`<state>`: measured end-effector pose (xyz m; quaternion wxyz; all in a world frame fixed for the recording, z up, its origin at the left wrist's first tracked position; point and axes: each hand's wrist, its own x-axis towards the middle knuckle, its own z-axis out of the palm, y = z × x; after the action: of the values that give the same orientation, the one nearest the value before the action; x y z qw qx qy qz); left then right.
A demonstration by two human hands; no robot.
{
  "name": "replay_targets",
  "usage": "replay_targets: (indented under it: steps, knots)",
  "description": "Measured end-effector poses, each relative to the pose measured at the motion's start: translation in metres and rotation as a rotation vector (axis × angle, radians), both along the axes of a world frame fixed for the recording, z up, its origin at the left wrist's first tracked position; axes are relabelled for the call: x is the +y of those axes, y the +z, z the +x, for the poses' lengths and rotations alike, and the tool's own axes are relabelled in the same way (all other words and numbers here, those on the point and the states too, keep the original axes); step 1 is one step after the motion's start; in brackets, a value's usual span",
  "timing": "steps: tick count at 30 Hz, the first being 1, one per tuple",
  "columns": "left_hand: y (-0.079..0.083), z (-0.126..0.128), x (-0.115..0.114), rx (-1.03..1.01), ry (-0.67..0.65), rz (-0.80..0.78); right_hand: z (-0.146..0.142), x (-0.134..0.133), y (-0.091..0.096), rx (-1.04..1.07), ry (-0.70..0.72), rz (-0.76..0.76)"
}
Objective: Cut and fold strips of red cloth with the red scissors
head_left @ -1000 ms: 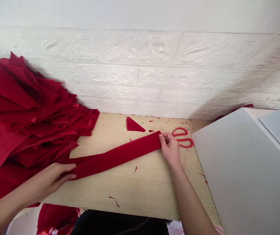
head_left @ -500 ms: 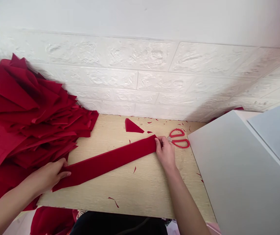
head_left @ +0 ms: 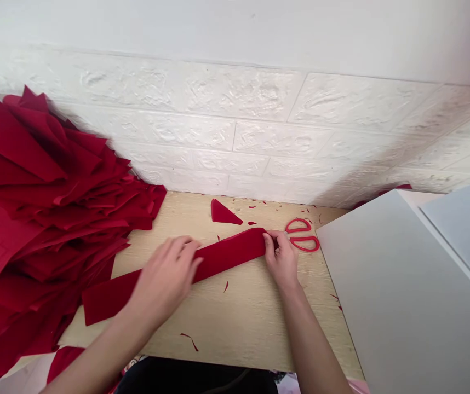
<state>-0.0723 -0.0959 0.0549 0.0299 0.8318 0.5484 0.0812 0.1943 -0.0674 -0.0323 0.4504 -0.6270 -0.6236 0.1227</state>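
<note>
A long red felt strip lies slantwise across the light wooden table. My right hand pinches the strip's right end, fingers closed on it. My left hand rests over the strip's middle, fingers stretched out and slightly spread, touching the cloth from above. The strip's left end lies flat near the table's front left.
A big heap of red felt pieces fills the left side. Red-handled scissors lie just right of my right hand. A red triangular offcut and small scraps dot the table. A grey board covers the right. White brick wall behind.
My left hand left the strip's left end and moved right to its middle. The right hand kept its grip and barely shifted.
</note>
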Motion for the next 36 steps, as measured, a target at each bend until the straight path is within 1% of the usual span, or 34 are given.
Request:
replay_targets:
  steps: [2, 4, 6, 8, 11, 14, 19, 25, 27, 31, 36]
  knots:
    - [-0.009, 0.04, 0.026, -0.188, -0.093, 0.019, -0.002, 0.0, 0.002, 0.008, 0.015, 0.005]
    - [-0.023, 0.074, 0.049, -0.337, -0.168, -0.007, -0.004, 0.0, 0.002, 0.022, 0.025, 0.007]
    - [-0.039, 0.098, 0.066, -0.415, -0.231, -0.087, -0.004, 0.001, 0.001, 0.052, 0.023, 0.0]
    - [-0.055, 0.111, 0.073, -0.463, -0.274, -0.194, -0.002, 0.001, -0.001, 0.094, 0.016, -0.021]
    - [-0.071, 0.113, 0.074, -0.558, -0.247, -0.323, 0.001, 0.002, -0.002, 0.142, 0.037, -0.06]
    - [-0.077, 0.11, 0.073, -0.633, -0.21, -0.385, 0.003, 0.004, 0.0, 0.201, 0.051, -0.09]
    - [-0.076, 0.11, 0.075, -0.611, -0.217, -0.359, 0.002, 0.006, 0.001, 0.303, 0.032, -0.121]
    - [-0.083, 0.11, 0.074, -0.617, -0.253, -0.289, 0.003, 0.007, -0.002, 0.324, 0.071, -0.119]
    - [-0.085, 0.11, 0.073, -0.632, -0.263, -0.283, 0.003, 0.008, -0.002, 0.29, 0.092, -0.094]
    - [-0.083, 0.11, 0.073, -0.703, -0.236, -0.305, 0.002, 0.01, 0.003, 0.232, 0.136, 0.018]
    - [-0.083, 0.108, 0.074, -0.84, -0.206, -0.373, 0.003, 0.009, 0.006, 0.211, 0.126, 0.075]
